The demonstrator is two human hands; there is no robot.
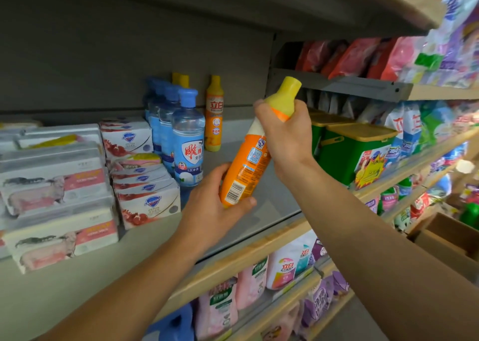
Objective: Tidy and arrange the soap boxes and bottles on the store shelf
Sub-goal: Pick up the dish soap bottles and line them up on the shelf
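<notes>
Holding: you have the orange bottle [248, 159] in both hands, tilted, its yellow cap [287, 94] up and to the right, above the grey shelf [77, 276].
Right hand [287, 136]: your fingers curl round the bottle's neck just below the cap; the cap juts out above your thumb.
Left hand [212, 200]: your thumb presses the base beside the barcode; your fingers wrap behind the lower body, hidden.
Beyond your left fingers: a row of blue bottles [188, 138] and a second orange bottle [214, 112], upright, apart from your grip.
Left of your left hand: stacked soap boxes [145, 182], not touching it.
</notes>
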